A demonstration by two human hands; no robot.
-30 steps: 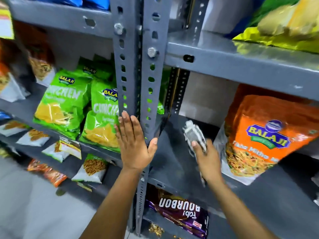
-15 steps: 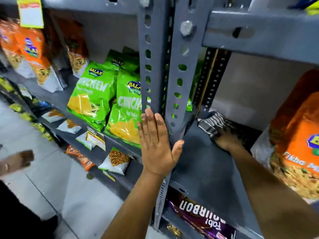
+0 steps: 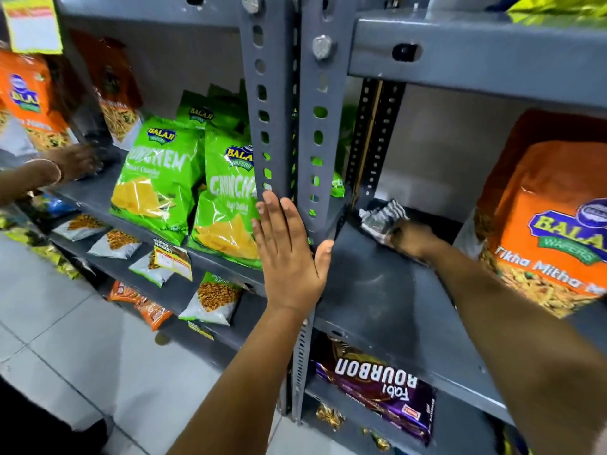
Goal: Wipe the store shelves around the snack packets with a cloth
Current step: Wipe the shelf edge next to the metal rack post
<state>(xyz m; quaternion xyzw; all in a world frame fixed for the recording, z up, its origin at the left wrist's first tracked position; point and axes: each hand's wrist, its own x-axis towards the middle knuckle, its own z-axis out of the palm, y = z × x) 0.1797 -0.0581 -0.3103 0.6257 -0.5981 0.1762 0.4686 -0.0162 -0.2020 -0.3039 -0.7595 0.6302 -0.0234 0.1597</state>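
My right hand (image 3: 410, 239) presses a striped grey-and-white cloth (image 3: 381, 218) onto the grey metal shelf (image 3: 377, 290), deep at its back left corner beside the black slotted post. My left hand (image 3: 289, 254) lies flat with fingers spread against the grey perforated upright (image 3: 323, 136), holding nothing. A large orange Balaji snack packet (image 3: 545, 224) stands on the same shelf to the right of the cloth. Green Balaji wafer packets (image 3: 184, 182) stand on the neighbouring shelf to the left of the upright.
Another person's hand (image 3: 70, 164) reaches onto the left shelf near orange packets (image 3: 26, 100). A purple Bourbon biscuit pack (image 3: 377, 389) lies on the shelf below. Small snack sachets (image 3: 210, 297) hang along the lower left shelf. Tiled floor (image 3: 82, 339) lies at lower left.
My right hand has pushed the cloth from the shelf's middle to its back left corner. The view shifted left, and another person's hand came onto the left shelf. My left hand stayed on the upright.
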